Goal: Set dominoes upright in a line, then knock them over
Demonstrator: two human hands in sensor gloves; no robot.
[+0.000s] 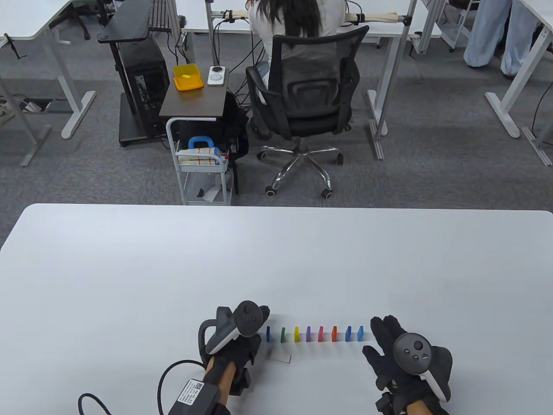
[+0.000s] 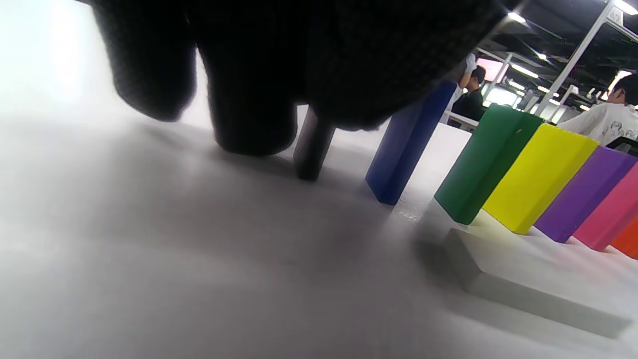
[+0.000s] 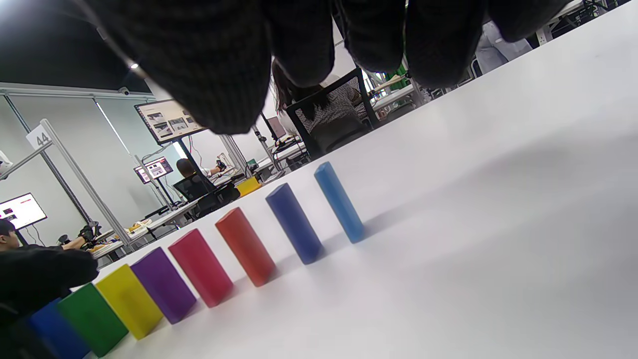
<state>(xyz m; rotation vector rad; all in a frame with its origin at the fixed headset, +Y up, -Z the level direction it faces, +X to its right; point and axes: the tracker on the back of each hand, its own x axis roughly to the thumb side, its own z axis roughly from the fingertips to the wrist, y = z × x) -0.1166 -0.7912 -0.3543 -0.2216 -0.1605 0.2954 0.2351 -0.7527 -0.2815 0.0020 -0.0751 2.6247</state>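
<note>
Several coloured dominoes stand upright in a row on the white table (image 1: pixel 173 276), running from a dark blue one (image 1: pixel 268 333) through green (image 1: pixel 283 334), yellow and purple to a light blue one (image 1: pixel 360 333). My left hand (image 1: pixel 258 336) is at the row's left end. In the left wrist view its fingertips (image 2: pixel 249 129) pinch a black domino (image 2: pixel 313 149) that stands beside the dark blue domino (image 2: pixel 406 144). My right hand (image 1: pixel 380 330) hovers just right of the light blue domino (image 3: pixel 339 202), fingers straight and holding nothing. A white domino (image 1: pixel 281 357) lies flat in front of the row.
Beyond the table's far edge (image 1: pixel 285 207) a person sits in a black office chair (image 1: pixel 306 108), beside a small white cart (image 1: pixel 203 173). A black cable (image 1: pixel 168 380) trails from my left wrist over the table's near left part.
</note>
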